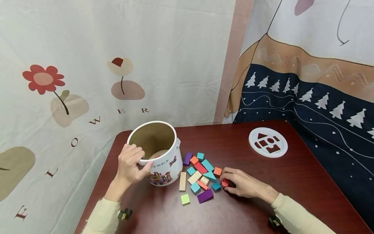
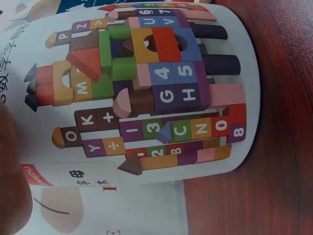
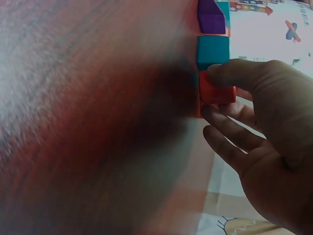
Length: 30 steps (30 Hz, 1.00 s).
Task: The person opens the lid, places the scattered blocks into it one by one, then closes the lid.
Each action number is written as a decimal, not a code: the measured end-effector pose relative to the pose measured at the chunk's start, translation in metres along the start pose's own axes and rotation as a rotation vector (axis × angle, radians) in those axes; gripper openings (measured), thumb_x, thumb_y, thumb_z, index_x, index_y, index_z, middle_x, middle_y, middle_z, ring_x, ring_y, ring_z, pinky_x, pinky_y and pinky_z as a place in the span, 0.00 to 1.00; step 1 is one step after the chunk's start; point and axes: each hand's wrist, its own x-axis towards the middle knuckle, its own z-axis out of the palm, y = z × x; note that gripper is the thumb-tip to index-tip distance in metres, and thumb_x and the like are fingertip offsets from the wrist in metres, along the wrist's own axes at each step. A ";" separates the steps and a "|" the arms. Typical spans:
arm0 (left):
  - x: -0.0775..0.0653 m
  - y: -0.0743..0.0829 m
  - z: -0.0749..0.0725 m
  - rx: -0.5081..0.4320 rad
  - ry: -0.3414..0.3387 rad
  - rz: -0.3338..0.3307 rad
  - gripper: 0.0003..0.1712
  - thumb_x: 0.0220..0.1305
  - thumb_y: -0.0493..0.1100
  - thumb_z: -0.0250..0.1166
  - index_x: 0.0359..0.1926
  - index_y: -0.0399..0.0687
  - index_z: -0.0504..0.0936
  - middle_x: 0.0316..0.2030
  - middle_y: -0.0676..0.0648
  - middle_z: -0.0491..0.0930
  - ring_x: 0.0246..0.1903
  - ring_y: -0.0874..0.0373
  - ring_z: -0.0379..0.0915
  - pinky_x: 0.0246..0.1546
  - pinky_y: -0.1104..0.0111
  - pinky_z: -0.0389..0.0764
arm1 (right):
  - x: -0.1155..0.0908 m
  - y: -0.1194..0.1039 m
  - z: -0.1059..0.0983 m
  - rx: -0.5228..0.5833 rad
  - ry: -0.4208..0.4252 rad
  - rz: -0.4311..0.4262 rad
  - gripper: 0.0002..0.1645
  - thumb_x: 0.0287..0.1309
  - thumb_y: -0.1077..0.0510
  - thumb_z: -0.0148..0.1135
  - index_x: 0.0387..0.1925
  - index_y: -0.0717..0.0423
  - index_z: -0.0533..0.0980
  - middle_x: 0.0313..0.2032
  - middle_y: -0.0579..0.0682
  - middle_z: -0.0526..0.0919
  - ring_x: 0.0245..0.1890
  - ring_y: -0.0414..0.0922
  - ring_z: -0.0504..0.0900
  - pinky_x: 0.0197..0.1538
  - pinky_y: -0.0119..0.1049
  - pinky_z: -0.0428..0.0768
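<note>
My left hand [image 1: 130, 164] grips the near-left rim of a white bucket [image 1: 176, 164], thumb outside the wall. The bucket is tilted a little, its mouth showing a tan inside. Printed letter blocks [image 2: 166, 88] on its wall fill the left wrist view. My right hand [image 1: 242, 183] pinches a small round red block [image 1: 224, 183] between thumb and fingers at the right edge of a group of blocks. In the right wrist view the red block [image 3: 218, 88] sits beside a teal block [image 3: 211, 51], with a purple block [image 3: 211, 18] beyond.
Several coloured wooden blocks lie close together right of the bucket, among them a purple one [image 1: 205, 196], a lime cube [image 1: 185, 199] and a long beige one [image 1: 182, 181]. A white lid with shaped holes [image 1: 279, 151] lies at the back right of the brown table [image 1: 233, 143].
</note>
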 end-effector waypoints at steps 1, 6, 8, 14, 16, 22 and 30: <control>0.000 0.000 0.000 0.000 -0.001 -0.001 0.20 0.48 0.51 0.60 0.12 0.48 0.62 0.13 0.55 0.55 0.16 0.57 0.50 0.24 0.58 0.56 | 0.000 0.000 -0.002 0.010 0.003 0.005 0.15 0.54 0.57 0.74 0.45 0.48 0.83 0.43 0.39 0.76 0.41 0.34 0.75 0.44 0.32 0.81; -0.003 0.000 -0.001 0.003 0.002 0.000 0.21 0.51 0.52 0.60 0.12 0.48 0.62 0.13 0.55 0.55 0.16 0.57 0.50 0.24 0.59 0.56 | 0.002 -0.001 -0.014 0.064 0.016 0.044 0.18 0.53 0.59 0.75 0.46 0.49 0.82 0.43 0.38 0.75 0.40 0.34 0.75 0.42 0.31 0.81; -0.003 0.000 -0.002 0.003 0.006 0.000 0.22 0.52 0.52 0.60 0.12 0.48 0.62 0.13 0.55 0.55 0.16 0.57 0.50 0.24 0.59 0.56 | 0.005 -0.002 -0.021 0.085 0.025 0.054 0.18 0.53 0.59 0.75 0.47 0.50 0.83 0.42 0.38 0.75 0.40 0.35 0.75 0.42 0.32 0.82; -0.003 0.002 -0.002 -0.006 0.013 0.006 0.20 0.48 0.50 0.61 0.12 0.47 0.63 0.13 0.55 0.55 0.16 0.57 0.49 0.24 0.59 0.56 | 0.012 -0.004 -0.041 0.099 0.080 0.048 0.17 0.54 0.59 0.74 0.47 0.51 0.82 0.44 0.40 0.77 0.42 0.35 0.76 0.45 0.38 0.84; -0.002 0.003 -0.002 -0.008 0.015 0.009 0.21 0.50 0.51 0.60 0.12 0.47 0.62 0.13 0.55 0.55 0.16 0.57 0.49 0.24 0.59 0.56 | 0.014 -0.003 -0.048 0.086 0.110 0.038 0.18 0.53 0.59 0.75 0.47 0.51 0.81 0.44 0.40 0.77 0.42 0.35 0.76 0.45 0.37 0.85; 0.002 0.002 -0.001 -0.017 0.014 0.012 0.22 0.52 0.52 0.60 0.12 0.47 0.63 0.13 0.54 0.56 0.16 0.56 0.50 0.24 0.58 0.56 | 0.032 -0.004 -0.071 0.081 0.196 0.001 0.20 0.51 0.60 0.76 0.47 0.52 0.81 0.45 0.40 0.79 0.43 0.35 0.76 0.45 0.34 0.85; 0.002 0.000 0.000 -0.004 0.016 0.011 0.24 0.54 0.54 0.59 0.12 0.47 0.62 0.13 0.55 0.55 0.16 0.56 0.50 0.24 0.59 0.56 | 0.072 -0.017 -0.103 0.102 0.269 -0.120 0.20 0.51 0.60 0.76 0.47 0.54 0.80 0.45 0.42 0.80 0.44 0.35 0.76 0.46 0.35 0.84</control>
